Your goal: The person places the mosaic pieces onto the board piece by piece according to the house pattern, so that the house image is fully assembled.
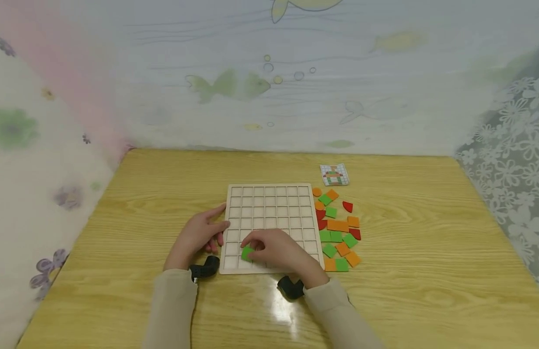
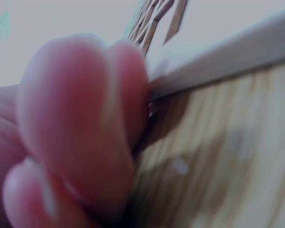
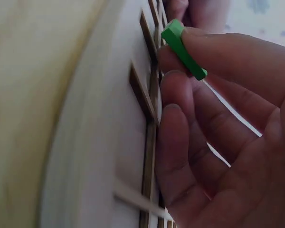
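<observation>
A pale wooden grid board (image 1: pixel 270 201) lies on the table, its square cells divided by thin raised strips. My left hand (image 1: pixel 197 234) rests at the board's left edge, the index finger and thumb touching the rim. In the left wrist view, blurred fingertips (image 2: pixel 76 109) sit close against the side of the board. Over the lower left cells, my right hand (image 1: pixel 281 248) pinches a small green tile (image 1: pixel 245 254) between thumb and index finger. The right wrist view has this green tile (image 3: pixel 184 51) tilted, with its other fingertips near the dividers.
Loose orange, green and red tiles (image 1: pixel 338 226) lie right of the board, some touching it. Behind them is a small pattern card (image 1: pixel 334 175). Black wrist devices (image 1: pixel 205 267) sit by both wrists. A painted wall (image 1: pixel 295 111) stands behind the wooden table (image 1: pixel 426 232).
</observation>
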Motion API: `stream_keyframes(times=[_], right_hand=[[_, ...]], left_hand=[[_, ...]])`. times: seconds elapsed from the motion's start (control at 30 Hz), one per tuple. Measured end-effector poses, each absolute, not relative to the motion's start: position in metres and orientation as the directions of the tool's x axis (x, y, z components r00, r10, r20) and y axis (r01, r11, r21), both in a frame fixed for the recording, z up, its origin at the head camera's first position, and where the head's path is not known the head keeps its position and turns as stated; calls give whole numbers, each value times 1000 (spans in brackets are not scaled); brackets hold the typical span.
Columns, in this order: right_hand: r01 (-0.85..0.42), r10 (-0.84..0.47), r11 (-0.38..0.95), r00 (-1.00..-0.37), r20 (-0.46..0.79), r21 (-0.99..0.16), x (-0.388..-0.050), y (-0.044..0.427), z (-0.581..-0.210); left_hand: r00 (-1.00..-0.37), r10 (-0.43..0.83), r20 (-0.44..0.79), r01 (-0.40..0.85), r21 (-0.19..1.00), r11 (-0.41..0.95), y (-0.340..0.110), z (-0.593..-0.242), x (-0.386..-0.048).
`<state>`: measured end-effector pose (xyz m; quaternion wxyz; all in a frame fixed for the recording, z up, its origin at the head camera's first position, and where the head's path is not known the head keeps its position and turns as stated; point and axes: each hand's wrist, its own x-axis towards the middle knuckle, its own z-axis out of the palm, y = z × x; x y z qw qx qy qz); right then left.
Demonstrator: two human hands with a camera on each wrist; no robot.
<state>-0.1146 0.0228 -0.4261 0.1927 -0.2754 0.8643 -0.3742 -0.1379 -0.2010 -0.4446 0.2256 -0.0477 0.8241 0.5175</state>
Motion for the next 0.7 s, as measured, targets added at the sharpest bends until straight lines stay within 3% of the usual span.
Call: stream_keyframes(times=[0.37,0.7], right_hand=[[-511,-664,623,-745,-55,-593,-106,10,-420],[-494,-645,658,-759,-86,-569,-104,9,-419]], left_hand=[[-895,129,-427,-317,813,489,-202,-442,-139],[-889,127,-440,-339,819,464,-199,-443,-140]])
